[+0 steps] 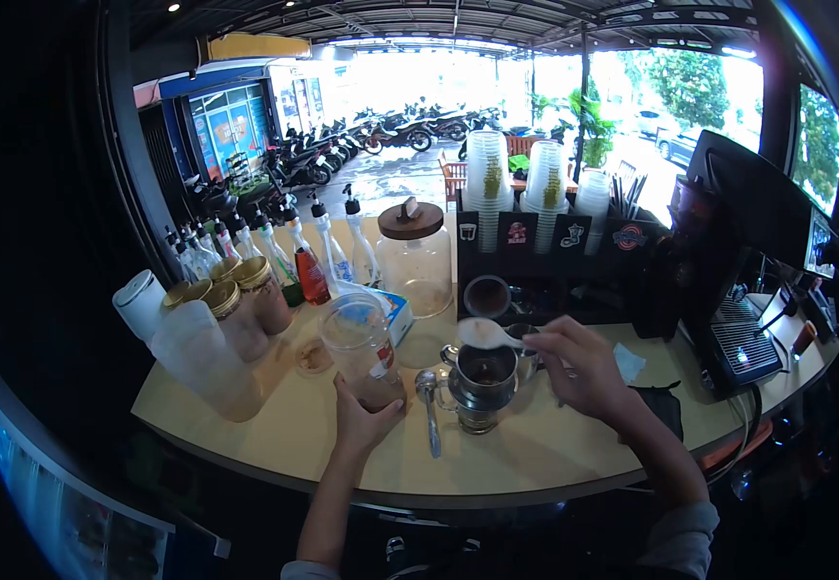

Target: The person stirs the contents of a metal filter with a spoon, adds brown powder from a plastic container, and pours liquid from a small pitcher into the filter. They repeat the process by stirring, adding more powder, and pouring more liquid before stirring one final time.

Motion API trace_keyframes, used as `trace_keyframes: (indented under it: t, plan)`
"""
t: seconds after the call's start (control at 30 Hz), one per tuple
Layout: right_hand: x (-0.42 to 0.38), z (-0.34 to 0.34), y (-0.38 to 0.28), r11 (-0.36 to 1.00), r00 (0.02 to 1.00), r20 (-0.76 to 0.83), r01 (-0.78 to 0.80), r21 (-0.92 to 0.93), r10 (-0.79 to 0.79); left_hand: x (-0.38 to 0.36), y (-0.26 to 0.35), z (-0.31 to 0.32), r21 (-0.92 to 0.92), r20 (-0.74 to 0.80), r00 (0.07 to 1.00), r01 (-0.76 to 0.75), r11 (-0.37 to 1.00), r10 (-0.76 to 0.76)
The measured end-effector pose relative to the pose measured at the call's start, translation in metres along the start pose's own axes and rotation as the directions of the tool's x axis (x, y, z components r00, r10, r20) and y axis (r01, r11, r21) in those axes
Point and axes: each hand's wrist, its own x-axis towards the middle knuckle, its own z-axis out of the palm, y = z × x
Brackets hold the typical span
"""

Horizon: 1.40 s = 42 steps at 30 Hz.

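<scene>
My left hand (369, 418) is wrapped round the lower part of a clear plastic jar (357, 338) with brown contents near its bottom. Between its fingers my right hand (579, 362) pinches the handle of a white scoop (485, 333). The scoop's bowl is over a metal pot (482, 372), which has dark contents and stands on a glass mug (477, 418). A metal spoon (429, 411) lies on the counter between the jar and the mug. Left of the jar, a round lid (314, 356) with brown residue lies on the counter.
Brown-filled jars (236, 319) and a frosted pitcher (212, 362) stand at left, with pump bottles (308, 256) behind. A wooden-lidded glass jar (418, 261) is at centre back. Stacked cups (487, 174) stand behind the black holder; an espresso machine (743, 324) is at right.
</scene>
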Motion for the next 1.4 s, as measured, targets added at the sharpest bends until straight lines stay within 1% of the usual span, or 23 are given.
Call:
trace_keyframes:
  t: [0.13, 0.23, 0.3, 0.33, 0.4, 0.43, 0.5, 0.53, 0.63, 0.7, 0.77, 0.83, 0.9, 0.93, 0.97, 1.03, 1.1, 1.13, 1.2, 1.23, 1.3, 1.33, 1.4]
  plan:
    - [0.059, 0.027, -0.017, 0.982, 0.98, -0.068, 0.187, -0.037, -0.189, -0.002, 0.011, -0.003, 0.06, -0.004, 1.0, 0.006, 0.998, -0.005]
    - [0.1, 0.059, -0.034, 0.939, 0.948, 0.044, 0.318, -0.134, -0.315, -0.001, 0.006, -0.004, -0.01, -0.011, 1.0, -0.018, 1.0, 0.018]
    - [0.122, 0.082, -0.042, 0.844, 0.885, 0.267, 0.451, -0.29, -0.381, -0.001, 0.015, -0.008, 0.018, -0.012, 0.999, -0.031, 0.999, 0.031]
    - [0.13, 0.093, -0.046, 0.844, 0.884, 0.267, 0.453, -0.287, -0.384, -0.002, 0.021, -0.008, -0.026, -0.028, 0.997, -0.079, 0.997, 0.078]
    - [0.141, 0.109, -0.051, 0.798, 0.828, 0.479, 0.487, -0.356, -0.292, -0.003, 0.026, -0.012, -0.07, -0.048, 0.992, -0.123, 0.99, 0.12]
    - [0.141, 0.114, -0.047, 0.799, 0.826, 0.483, 0.487, -0.354, -0.29, -0.005, 0.026, -0.012, 0.006, -0.13, 0.982, -0.135, 0.991, 0.135]
    - [0.139, 0.118, -0.042, 0.825, 0.872, 0.301, 0.473, -0.309, -0.387, -0.007, 0.032, -0.014, 0.077, -0.203, 0.967, -0.14, 0.987, 0.153]
    - [0.137, 0.115, -0.037, 0.825, 0.873, 0.304, 0.469, -0.314, -0.381, -0.007, 0.036, -0.017, 0.118, -0.261, 0.934, -0.221, 0.968, 0.245]
    - [0.124, 0.084, -0.022, 0.902, 0.935, 0.176, 0.346, -0.256, -0.309, -0.005, 0.049, -0.019, 0.152, -0.297, 0.863, -0.379, 0.913, 0.408]
    - [0.109, 0.062, -0.008, 0.968, 0.984, 0.13, 0.146, -0.203, -0.121, -0.008, 0.065, -0.012, 0.139, -0.281, 0.836, -0.452, 0.881, 0.472]
    - [0.089, 0.047, 0.012, 0.979, 0.992, 0.116, 0.062, -0.193, -0.04, -0.008, 0.087, 0.004, 0.028, -0.116, 0.804, -0.585, 0.811, 0.584]
    - [0.067, 0.037, 0.034, 0.983, 0.995, 0.097, -0.019, -0.181, 0.037, -0.001, 0.098, 0.024, -0.072, -0.017, 0.836, -0.548, 0.834, 0.548]
    - [0.036, 0.039, 0.055, 0.951, 0.948, 0.071, -0.307, -0.043, 0.309, 0.011, 0.107, 0.046, -0.375, 0.109, 0.852, -0.441, 0.815, 0.512]
    - [0.019, 0.043, 0.07, 0.949, 0.947, 0.068, -0.312, -0.046, 0.315, 0.017, 0.102, 0.057, -0.481, 0.19, 0.867, -0.328, 0.813, 0.462]
    - [0.0, 0.051, 0.087, 0.925, 0.923, 0.052, -0.38, -0.016, 0.38, 0.02, 0.098, 0.063, -0.485, 0.195, 0.864, -0.327, 0.811, 0.465]
    - [-0.035, 0.063, 0.109, 0.894, 0.894, 0.032, -0.448, 0.012, 0.447, 0.026, 0.09, 0.072, -0.611, 0.367, 0.841, -0.104, 0.784, 0.397]
    - [-0.063, 0.074, 0.121, 0.75, 0.746, 0.101, -0.661, 0.0, 0.658, 0.026, 0.084, 0.078, -0.62, 0.364, 0.833, -0.117, 0.776, 0.416]
    - [-0.074, 0.079, 0.128, 0.749, 0.746, 0.094, -0.662, 0.0, 0.659, 0.024, 0.081, 0.08, -0.617, 0.374, 0.836, -0.1, 0.781, 0.402]
    - [-0.087, 0.087, 0.136, 0.633, 0.661, 0.199, -0.751, 0.189, 0.724, 0.017, 0.073, 0.086, -0.593, 0.343, 0.872, -0.086, 0.801, 0.348]
    - [-0.093, 0.092, 0.139, 0.633, 0.66, 0.194, -0.752, 0.187, 0.726, 0.015, 0.067, 0.088, -0.596, 0.346, 0.87, -0.086, 0.799, 0.351]
    - [-0.099, 0.099, 0.141, 0.529, 0.643, 0.194, -0.737, 0.42, 0.741, 0.015, 0.065, 0.09, -0.578, 0.322, 0.86, -0.152, 0.802, 0.395]
    - [-0.102, 0.102, 0.142, 0.529, 0.642, 0.198, -0.738, 0.419, 0.74, 0.014, 0.063, 0.091, -0.577, 0.286, 0.869, -0.181, 0.797, 0.404]
    - [-0.104, 0.109, 0.141, 0.464, 0.678, 0.182, -0.648, 0.604, 0.712, 0.011, 0.055, 0.095, -0.58, 0.278, 0.874, -0.178, 0.795, 0.399]
